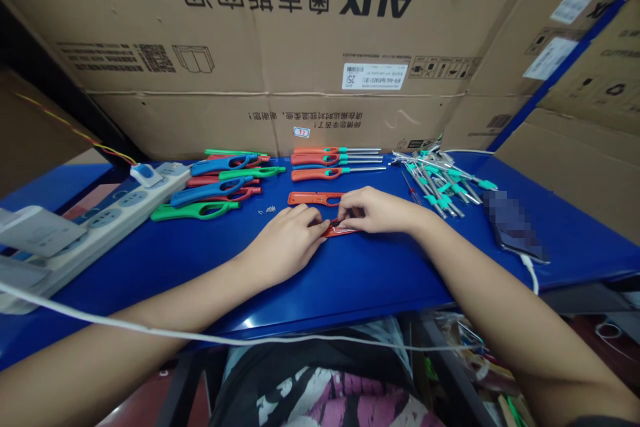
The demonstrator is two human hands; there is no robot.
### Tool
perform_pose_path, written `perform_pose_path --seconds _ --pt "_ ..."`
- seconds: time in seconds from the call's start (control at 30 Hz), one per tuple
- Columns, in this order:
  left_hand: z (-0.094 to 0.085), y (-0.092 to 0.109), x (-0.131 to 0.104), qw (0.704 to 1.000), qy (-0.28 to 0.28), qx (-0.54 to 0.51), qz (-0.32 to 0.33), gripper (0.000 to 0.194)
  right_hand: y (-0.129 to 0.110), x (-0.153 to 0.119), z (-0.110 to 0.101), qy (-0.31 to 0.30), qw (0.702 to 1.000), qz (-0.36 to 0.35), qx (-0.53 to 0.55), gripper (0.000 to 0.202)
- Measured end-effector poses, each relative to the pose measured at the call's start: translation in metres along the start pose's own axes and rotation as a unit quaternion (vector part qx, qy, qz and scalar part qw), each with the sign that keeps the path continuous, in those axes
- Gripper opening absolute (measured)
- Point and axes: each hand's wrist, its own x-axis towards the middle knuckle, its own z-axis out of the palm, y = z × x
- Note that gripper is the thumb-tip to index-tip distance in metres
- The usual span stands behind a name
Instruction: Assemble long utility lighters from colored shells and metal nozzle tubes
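Near the middle of the blue table, my left hand (287,245) and my right hand (369,211) meet over an orange lighter shell (345,231) lying low on the surface. The fingers of my left hand are closed on its left end. My right hand pinches at small dark and white parts in the shell; exactly what is between its fingertips is hidden. Just behind lies another orange shell (311,198), partly covered by my right hand. Several small pale pins (271,209) are to the left of my left hand.
Blue, red and green lighter handles (197,211) lie left, beside a white power strip (125,207). Orange lighters (317,174) with metal tubes sit behind. To the right are loose metal tubes (440,180), a screwdriver (411,187) and a phone (515,227). A white cable (260,341) crosses in front.
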Motion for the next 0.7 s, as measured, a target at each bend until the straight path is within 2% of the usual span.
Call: perform_pose_path --seconds 0.23,0.33,0.47,0.6,0.7 --pt "0.006 -0.006 0.0 0.999 0.014 -0.047 0.001 0.033 0.002 0.0 0.0 0.009 1.0 -0.009 -0.017 0.008" --pt "0.004 -0.004 0.0 0.999 0.006 -0.029 0.011 0.031 0.003 0.001 0.002 0.016 0.999 -0.028 -0.011 0.011" --pt "-0.005 0.001 0.001 0.999 -0.035 0.039 0.011 0.032 0.003 0.002 0.001 0.022 0.999 -0.039 -0.007 0.011" --pt "-0.009 0.003 -0.001 0.997 -0.046 0.061 0.002 0.032 0.0 -0.002 -0.004 0.061 0.998 -0.015 -0.001 0.015" --pt "-0.007 0.001 -0.004 0.999 -0.033 0.029 -0.007 0.033 -0.001 -0.008 -0.011 0.033 0.999 0.035 0.016 0.019"
